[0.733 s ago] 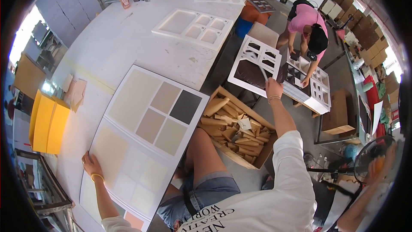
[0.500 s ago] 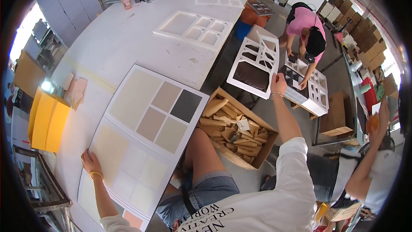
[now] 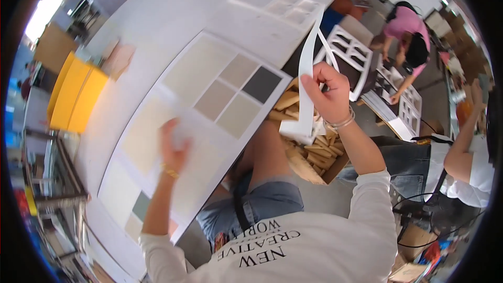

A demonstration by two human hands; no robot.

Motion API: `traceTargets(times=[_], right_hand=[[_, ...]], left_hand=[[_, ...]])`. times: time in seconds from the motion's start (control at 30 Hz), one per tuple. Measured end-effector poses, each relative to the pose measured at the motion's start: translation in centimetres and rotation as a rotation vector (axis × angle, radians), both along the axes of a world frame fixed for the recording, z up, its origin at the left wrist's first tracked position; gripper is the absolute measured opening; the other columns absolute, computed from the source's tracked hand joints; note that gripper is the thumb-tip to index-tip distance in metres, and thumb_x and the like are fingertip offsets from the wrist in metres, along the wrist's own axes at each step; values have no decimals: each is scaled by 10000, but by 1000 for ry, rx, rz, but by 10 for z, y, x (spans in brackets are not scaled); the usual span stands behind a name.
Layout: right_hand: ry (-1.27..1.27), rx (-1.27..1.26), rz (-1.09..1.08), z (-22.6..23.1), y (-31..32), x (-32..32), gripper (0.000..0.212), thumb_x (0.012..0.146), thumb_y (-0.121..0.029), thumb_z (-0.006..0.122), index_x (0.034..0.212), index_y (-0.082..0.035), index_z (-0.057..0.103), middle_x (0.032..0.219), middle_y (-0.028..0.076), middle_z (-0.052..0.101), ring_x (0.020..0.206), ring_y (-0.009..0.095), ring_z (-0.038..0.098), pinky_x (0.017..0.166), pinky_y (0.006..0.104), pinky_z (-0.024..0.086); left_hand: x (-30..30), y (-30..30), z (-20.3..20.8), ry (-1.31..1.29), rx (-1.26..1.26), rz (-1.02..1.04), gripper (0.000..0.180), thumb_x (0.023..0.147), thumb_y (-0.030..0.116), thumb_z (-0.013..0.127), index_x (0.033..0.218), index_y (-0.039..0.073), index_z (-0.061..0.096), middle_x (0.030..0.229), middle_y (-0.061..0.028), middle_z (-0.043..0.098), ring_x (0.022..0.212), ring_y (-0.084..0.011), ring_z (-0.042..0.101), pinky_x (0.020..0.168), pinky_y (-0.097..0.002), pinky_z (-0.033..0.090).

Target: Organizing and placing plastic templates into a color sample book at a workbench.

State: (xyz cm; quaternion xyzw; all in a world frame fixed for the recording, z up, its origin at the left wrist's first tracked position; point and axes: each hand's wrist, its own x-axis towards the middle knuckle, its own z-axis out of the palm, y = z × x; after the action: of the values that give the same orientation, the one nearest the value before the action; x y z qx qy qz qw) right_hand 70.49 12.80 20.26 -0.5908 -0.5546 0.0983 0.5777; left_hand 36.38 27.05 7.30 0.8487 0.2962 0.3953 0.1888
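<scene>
My right hand point(image 3: 327, 97) grips a white cut-out frame panel point(image 3: 306, 73), held on edge above the wooden crate point(image 3: 309, 152). A large white board with beige, tan and dark grey sample squares point(image 3: 209, 99) lies on the white table point(image 3: 173, 15) in front of me. Over the near part of that board hovers my left hand point(image 3: 173, 144), blurred by motion, fingers spread and holding nothing.
The crate holds several short wood pieces by my knee. A yellow bin point(image 3: 73, 94) sits at the table's left. Another white window-frame panel point(image 3: 277, 2) lies farther up the table. A person in pink point(image 3: 408, 36) bends over white frame panels point(image 3: 356, 63) on the floor; another person point(image 3: 466, 157) stands at right.
My right hand has brought the white cut-out panel from the stack by the person in pink up toward me. My left hand has shifted from the board's near-left corner onto its middle.
</scene>
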Motion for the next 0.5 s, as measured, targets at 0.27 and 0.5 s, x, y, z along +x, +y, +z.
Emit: traceTargets(times=[0.27, 0.5], right_hand=[[181, -54, 187, -27, 15, -110, 168, 782, -53, 618, 664, -26, 502, 529, -24, 474, 476, 21, 404, 433, 179, 315], [372, -35, 203, -36, 27, -115, 163, 821, -47, 592, 694, -23, 494, 583, -41, 479, 523, 5, 411, 477, 164, 322]], left_hand=[[92, -114, 46, -304, -592, -533, 970, 630, 384, 768, 1332, -20, 233, 1297, -153, 376, 1202, -280, 380, 996, -373, 312], [37, -125, 24, -599, -1232, -409, 601, 926, 515, 257, 1269, 30, 351, 1126, -153, 553, 1081, -236, 508, 971, -357, 348]])
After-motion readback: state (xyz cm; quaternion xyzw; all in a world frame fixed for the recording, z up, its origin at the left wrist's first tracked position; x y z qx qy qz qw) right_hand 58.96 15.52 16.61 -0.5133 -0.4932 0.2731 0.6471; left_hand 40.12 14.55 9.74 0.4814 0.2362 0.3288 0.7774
